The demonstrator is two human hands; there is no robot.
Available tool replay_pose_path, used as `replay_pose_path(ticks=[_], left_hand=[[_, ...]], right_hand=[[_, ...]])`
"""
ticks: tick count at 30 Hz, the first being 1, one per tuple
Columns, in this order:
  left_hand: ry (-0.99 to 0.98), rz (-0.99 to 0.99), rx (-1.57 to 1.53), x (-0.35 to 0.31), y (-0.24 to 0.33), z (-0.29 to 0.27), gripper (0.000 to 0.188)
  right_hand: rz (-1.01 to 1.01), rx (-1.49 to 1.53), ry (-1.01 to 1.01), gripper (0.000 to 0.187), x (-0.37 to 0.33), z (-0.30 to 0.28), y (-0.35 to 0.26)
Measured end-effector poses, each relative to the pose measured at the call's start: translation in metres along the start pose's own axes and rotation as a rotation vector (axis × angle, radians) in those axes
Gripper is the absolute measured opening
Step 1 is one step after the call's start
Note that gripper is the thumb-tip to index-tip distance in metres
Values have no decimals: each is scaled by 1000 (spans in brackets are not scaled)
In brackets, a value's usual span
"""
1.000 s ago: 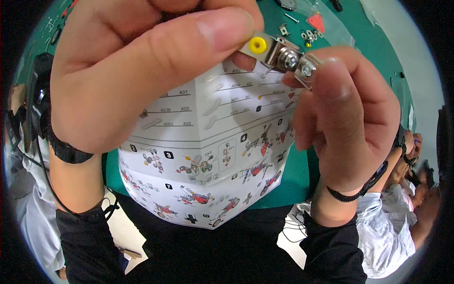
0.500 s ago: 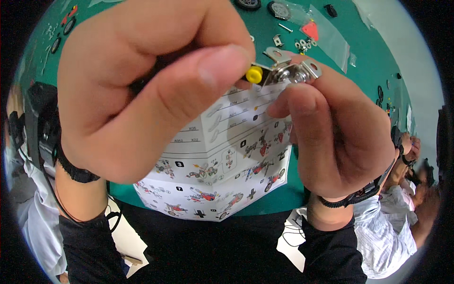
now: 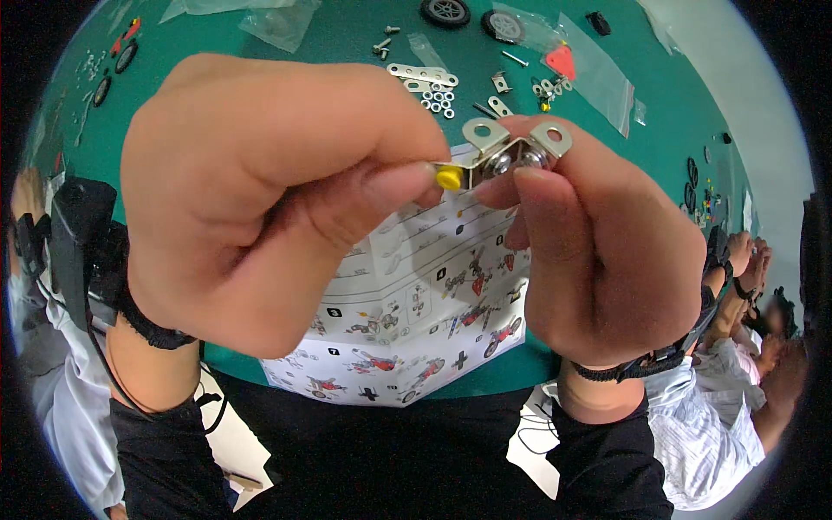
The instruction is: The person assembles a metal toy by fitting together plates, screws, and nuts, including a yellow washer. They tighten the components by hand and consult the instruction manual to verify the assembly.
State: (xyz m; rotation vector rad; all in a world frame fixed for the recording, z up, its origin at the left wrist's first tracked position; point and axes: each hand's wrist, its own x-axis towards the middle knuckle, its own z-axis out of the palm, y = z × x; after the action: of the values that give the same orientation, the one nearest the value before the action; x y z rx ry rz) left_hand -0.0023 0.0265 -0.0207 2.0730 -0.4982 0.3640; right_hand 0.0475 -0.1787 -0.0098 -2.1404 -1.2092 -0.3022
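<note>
Between my two hands is a small metal bracket assembly (image 3: pixel 484 133) with bent, holed tabs and shiny rounded screw heads or nuts in its middle. A yellow round plastic piece (image 3: pixel 449 178) sits at its left end. My left hand (image 3: pixel 269 199) is closed, pinching that left end between thumb and forefinger. My right hand (image 3: pixel 615 243) is closed on the right side of the bracket, thumb in front and forefinger behind. Fingers cover part of the assembly. Below it, the printed instruction sheet (image 3: pixel 394 338) with step drawings lies unfolded on the green table.
Beyond my hands lie nuts (image 3: pixel 440 97), perforated metal strips (image 3: pixel 422 74), screws (image 3: pixel 381 47), a red triangular plate (image 3: pixel 562 62), black wheels (image 3: pixel 445 12) and clear plastic bags (image 3: pixel 598 78). Other people's hands (image 3: pixel 752 260) are at the right edge.
Both hands and the bracket sit slightly lower in view, and the bracket is tilted differently. The nuts and metal strips behind my left hand have come into sight. Both grips stay on.
</note>
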Motion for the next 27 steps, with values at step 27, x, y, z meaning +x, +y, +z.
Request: replay_pose_path(ticks=[27], left_hand=[[79, 51, 112, -10, 3, -2, 14]], right_hand=[[-43, -155, 56, 14, 10, 5, -29]])
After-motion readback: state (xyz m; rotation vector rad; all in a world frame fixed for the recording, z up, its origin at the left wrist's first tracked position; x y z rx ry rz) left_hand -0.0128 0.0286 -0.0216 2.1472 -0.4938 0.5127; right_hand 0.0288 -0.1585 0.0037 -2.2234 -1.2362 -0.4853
